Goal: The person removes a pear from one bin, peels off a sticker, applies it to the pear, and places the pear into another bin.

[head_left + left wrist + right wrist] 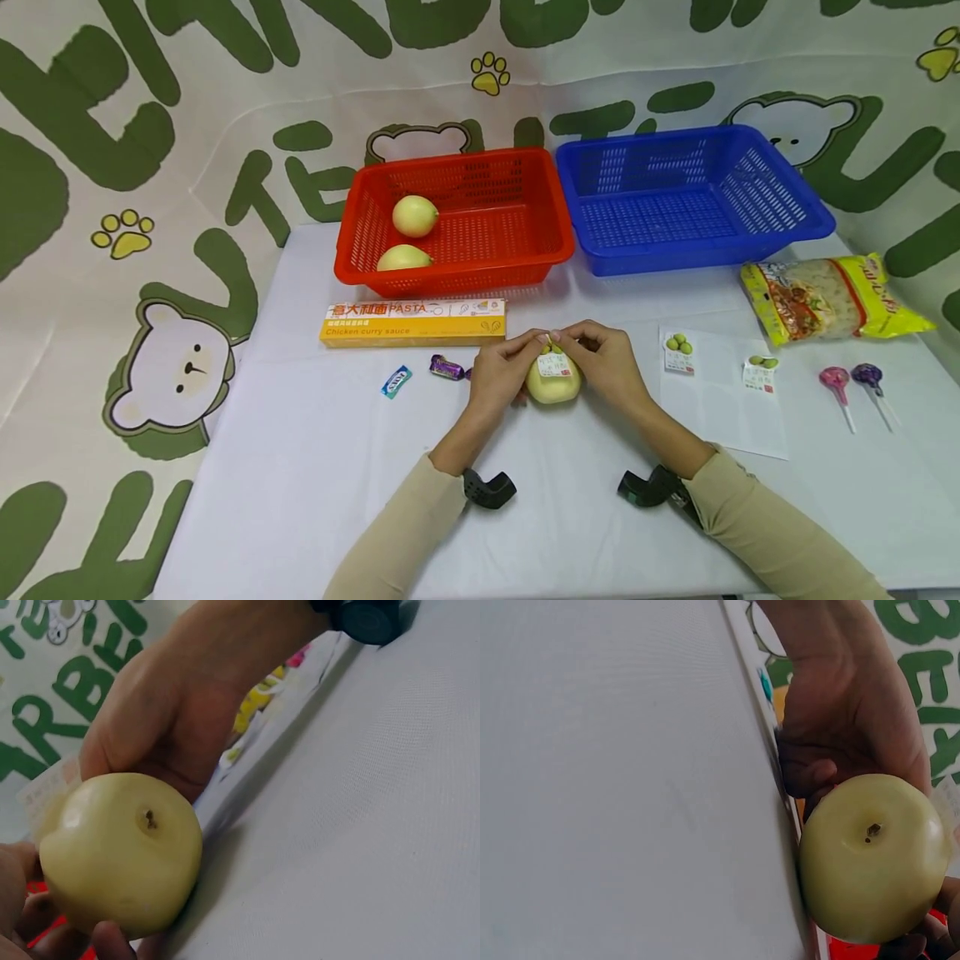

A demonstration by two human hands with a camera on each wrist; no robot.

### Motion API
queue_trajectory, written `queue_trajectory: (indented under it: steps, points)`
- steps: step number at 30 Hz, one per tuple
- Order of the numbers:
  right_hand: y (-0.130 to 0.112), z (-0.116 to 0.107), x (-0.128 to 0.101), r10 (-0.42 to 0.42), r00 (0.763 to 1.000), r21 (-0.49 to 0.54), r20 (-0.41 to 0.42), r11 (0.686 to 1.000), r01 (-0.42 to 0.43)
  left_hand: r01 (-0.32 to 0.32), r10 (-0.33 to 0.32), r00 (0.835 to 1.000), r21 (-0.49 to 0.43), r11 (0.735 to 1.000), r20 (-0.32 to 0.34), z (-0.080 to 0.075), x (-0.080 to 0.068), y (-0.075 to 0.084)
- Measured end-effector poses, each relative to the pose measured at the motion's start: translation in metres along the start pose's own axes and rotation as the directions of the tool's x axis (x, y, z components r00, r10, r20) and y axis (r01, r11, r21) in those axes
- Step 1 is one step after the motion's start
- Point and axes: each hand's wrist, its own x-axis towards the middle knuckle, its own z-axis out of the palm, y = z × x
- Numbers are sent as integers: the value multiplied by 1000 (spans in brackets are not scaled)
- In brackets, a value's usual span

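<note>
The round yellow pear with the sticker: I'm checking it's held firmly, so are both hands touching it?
Touching. In the head view, the left hand and right hand hold the round yellow pear from either side.

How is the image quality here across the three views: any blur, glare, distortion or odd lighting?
Head view: sharp and evenly lit, mild wide-angle bowing, soft shadows under the red basket. Left wrist view: the pear is fairly sharp; the right hand and backdrop behind it are soft. Right wrist view: the picture is turned sideways, and the left hand is dim and blurred.
</note>
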Motion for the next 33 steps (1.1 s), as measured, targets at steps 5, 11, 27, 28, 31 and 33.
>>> queue_trajectory:
  steps: [5, 11, 27, 28, 31, 33]
  points:
    - [23, 2, 6, 32, 999, 16, -17, 999, -32, -25, 28, 999, 61, 998, -43, 3, 1, 0]
    - [31, 3, 8, 51, 998, 57, -40, 997, -48, -55, 62, 997, 122, 991, -54, 4, 0, 1]
    - [25, -15, -8, 136, 964, -93, 227, 989, -118, -55, -4, 933, 154, 987, 360, -24, -6, 3]
    - [25, -16, -8, 126, 963, -90, 238, 990, -107, -61, 0, 920, 144, 988, 392, -26, -5, 2]
    - [24, -20, -11, 86, 956, -84, 281, 994, -65, -87, 31, 881, 98, 991, 473, -29, -3, 0]
    - [26, -22, -13, 67, 948, -76, 311, 996, -46, -120, 55, 859, 94, 988, 510, -31, -2, -1]
